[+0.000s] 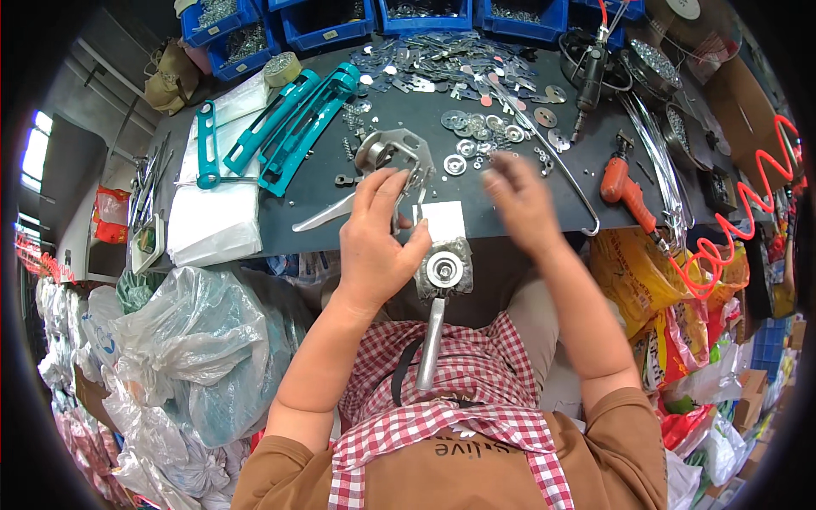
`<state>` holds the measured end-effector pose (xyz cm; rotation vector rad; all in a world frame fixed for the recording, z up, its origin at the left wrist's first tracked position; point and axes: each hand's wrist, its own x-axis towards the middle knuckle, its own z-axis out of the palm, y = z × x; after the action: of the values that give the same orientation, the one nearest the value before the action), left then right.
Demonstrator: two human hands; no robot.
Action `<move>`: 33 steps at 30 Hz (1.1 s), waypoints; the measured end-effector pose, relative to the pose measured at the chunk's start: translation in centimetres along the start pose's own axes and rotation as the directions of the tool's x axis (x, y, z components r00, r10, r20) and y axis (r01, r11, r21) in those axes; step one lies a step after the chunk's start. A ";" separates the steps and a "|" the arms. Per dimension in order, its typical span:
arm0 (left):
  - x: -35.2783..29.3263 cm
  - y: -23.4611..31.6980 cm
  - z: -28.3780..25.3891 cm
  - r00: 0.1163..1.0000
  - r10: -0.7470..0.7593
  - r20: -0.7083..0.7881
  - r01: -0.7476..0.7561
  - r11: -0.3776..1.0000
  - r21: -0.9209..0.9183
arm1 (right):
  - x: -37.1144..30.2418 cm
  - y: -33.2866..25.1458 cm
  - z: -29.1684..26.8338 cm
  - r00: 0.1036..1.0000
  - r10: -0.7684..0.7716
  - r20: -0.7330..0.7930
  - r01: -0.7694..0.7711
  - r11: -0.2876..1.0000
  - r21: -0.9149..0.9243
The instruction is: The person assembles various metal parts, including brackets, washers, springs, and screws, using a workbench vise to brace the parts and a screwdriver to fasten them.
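Note:
My left hand (374, 246) is closed on a silver metal bracket assembly (418, 157), which has a round cup at its far left. A curved metal lever (327, 212) sticks out leftward beside my fingers. My right hand (520, 204) hovers over the bench edge, smeared by motion; whether it holds anything is unclear. Just beyond its fingers lie small nuts and round discs (455, 164). Between my hands, at the bench edge, stands a metal fixture (459, 251) with a ringed disc (444, 269) on it. A metal handle (432, 344) points from it toward me.
Teal gun frames (310, 127) lie left on white sheets (212, 221). Flat metal plates (442, 59) are heaped at the back under blue bins (425, 17). A hooked rod (552, 153), an orange power driver (625, 183) and a coiled red hose (748, 217) are at right.

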<state>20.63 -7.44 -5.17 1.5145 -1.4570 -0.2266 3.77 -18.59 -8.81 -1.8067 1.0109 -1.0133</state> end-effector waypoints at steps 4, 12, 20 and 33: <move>0.3 0.6 2.1 0.992 0.126 -0.028 -0.122 0.985 0.118 | -1.4 -3.0 5.6 0.977 0.113 0.183 -0.205 0.752 0.627; 0.2 1.3 1.5 0.982 0.134 0.132 -0.135 0.991 0.000 | -0.4 -2.2 3.8 0.977 0.084 0.199 -0.189 0.775 0.603; -0.5 -0.2 0.9 0.975 0.116 0.190 -0.023 0.902 -0.431 | -1.2 -2.6 2.0 0.872 0.121 0.474 -0.422 0.675 0.605; -2.4 2.1 -2.2 0.906 0.421 0.054 -0.274 0.679 -0.681 | -5.4 -5.0 1.0 0.861 0.003 0.509 -0.402 0.618 0.676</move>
<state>20.19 -3.84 -3.68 0.6210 -1.5698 -0.6141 3.96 -11.76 -5.97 -1.0711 0.3567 -0.6458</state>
